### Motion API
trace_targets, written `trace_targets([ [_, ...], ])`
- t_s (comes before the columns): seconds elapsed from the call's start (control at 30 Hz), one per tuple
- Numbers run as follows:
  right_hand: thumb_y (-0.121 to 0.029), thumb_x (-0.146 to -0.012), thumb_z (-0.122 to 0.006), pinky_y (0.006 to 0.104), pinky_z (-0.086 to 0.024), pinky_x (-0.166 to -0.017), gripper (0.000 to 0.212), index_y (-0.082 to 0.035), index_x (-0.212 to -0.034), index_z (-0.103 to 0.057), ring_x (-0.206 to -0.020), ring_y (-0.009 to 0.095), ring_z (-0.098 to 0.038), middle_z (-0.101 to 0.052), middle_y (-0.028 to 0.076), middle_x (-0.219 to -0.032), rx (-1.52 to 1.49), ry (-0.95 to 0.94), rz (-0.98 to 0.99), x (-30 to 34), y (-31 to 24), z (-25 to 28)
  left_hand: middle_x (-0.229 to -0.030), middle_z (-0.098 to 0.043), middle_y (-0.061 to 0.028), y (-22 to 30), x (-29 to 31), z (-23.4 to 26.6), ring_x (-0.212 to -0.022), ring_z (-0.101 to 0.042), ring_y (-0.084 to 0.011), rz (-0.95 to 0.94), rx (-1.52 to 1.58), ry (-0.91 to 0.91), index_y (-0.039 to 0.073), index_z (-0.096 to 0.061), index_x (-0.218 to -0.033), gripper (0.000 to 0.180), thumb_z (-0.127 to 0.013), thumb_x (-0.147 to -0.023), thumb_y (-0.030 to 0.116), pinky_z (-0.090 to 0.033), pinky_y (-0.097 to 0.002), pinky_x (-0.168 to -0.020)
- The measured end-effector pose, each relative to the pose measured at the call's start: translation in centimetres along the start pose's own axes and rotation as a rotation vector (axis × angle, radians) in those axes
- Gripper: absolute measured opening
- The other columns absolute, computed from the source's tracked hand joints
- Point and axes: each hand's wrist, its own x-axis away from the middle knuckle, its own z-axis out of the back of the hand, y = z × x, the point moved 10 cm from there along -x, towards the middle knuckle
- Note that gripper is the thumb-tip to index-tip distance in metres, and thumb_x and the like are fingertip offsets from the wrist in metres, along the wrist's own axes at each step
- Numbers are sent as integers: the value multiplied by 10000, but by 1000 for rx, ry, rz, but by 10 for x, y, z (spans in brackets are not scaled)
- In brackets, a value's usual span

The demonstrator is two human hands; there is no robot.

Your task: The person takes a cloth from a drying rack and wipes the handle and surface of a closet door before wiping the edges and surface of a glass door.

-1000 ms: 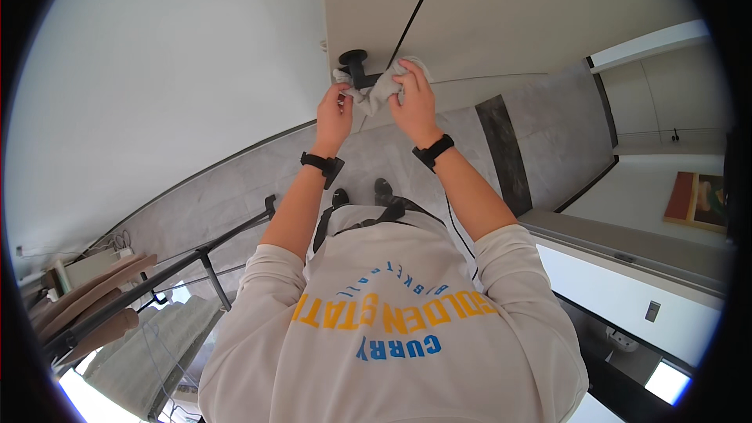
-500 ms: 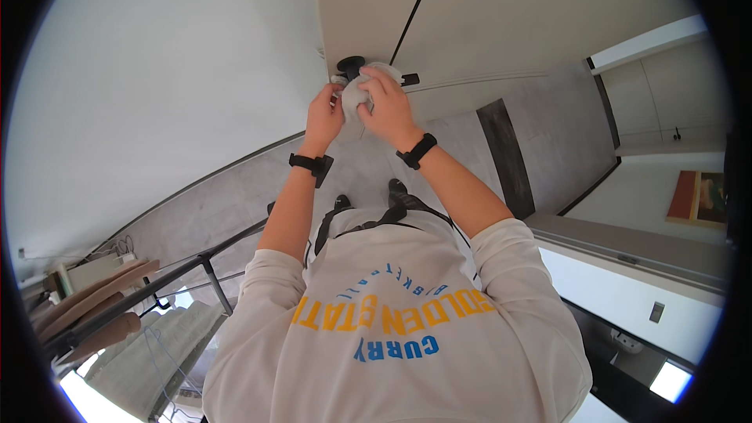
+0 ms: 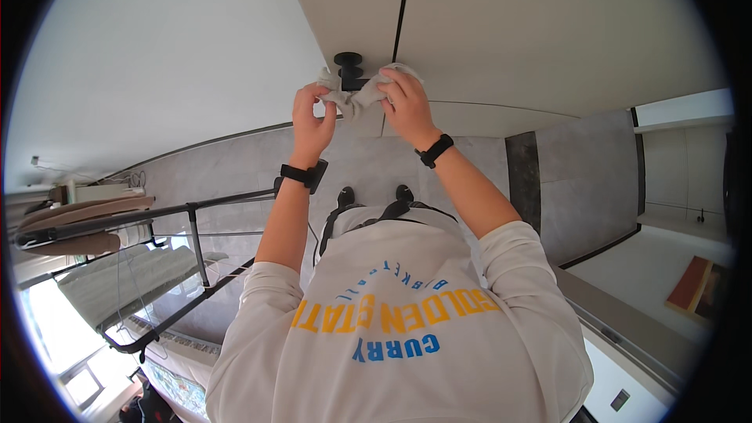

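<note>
a light grey cloth [image 3: 354, 105] is hanging in a crumpled band in the upper middle of the frame, running along the lower side of a black lever handle [image 3: 354, 84] that is standing out from a beige door [image 3: 501, 23]. the left hand [image 3: 314, 121] is pinching the cloth's left end between thumb and fingers, while the right hand [image 3: 407, 108] is grasping the bunched right end, its fingers bending over the folds. half a second ago the right hand was bunching the cloth over the handle, with only the lever's tip poking out to its right; now the hands are holding farther apart, the cloth is spreading between them, and the elbow of the lever is showing bare below its round base plate [image 3: 348, 57]. how much of the cloth is touching the lever cannot be told. the wearer is keeping a black band on each wrist, and both shoes [image 3: 346, 197] are resting on the grey floor [image 3: 462, 164] at centre. the view is also turning: the black metal rack [image 3: 197, 247] is showing more fully at lower left, bright window panes are appearing beneath it, and the framed picture [image 3: 693, 286] is sitting lower at the right edge.
</note>
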Motion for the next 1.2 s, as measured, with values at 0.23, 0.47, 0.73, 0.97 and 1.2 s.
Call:
trace_targets([
  [0.23,23,-720,-694,422,-514,-876,279,-50,-973,-602,-1073,332,-592,-584,99,-1236,-91,22,-73,13,25,28,-1155,-643,-177,41,-6,-39,-1151,-562,-380,-109,-284,-1,37,-599,-1021,199,-616,-829,-15,-437,-459,-973],
  [0.47,9,-764,-664,405,-524,-846,298,-41,-1044,-575,-1042,328,-606,-619,122,-1154,-235,28,-210,54,52,52,-1126,-654,-185,48,-5,-75,-1173,-560,-388,-163,-449,-61,41,-604,-1040,199,-574,-854,-24,-383,-510,-1062],
  [0.73,-81,-788,-695,375,-531,-684,247,-40,-1014,-605,-805,305,-659,-671,118,-943,-190,2,-233,58,53,64,-1130,-652,-166,66,-2,-106,-1165,-565,-368,-220,-469,-154,43,-605,-1037,215,-599,-830,-16,-419,-488,-1021],
  [0.97,-158,-790,-723,379,-529,-614,238,-49,-978,-626,-688,311,-662,-686,111,-830,-176,33,-295,69,66,78,-1101,-647,-138,86,1,-139,-1129,-569,-363,-317,-429,-201,54,-620,-1024,221,-610,-818,-24,-457,-452,-934],
  [1.2,-139,-769,-732,366,-521,-617,231,-63,-958,-623,-694,295,-652,-676,91,-840,-180,47,-217,61,55,75,-1100,-633,-126,81,0,-132,-1060,-574,-355,-285,-450,-192,58,-628,-1006,231,-633,-789,-21,-458,-445,-910],
])
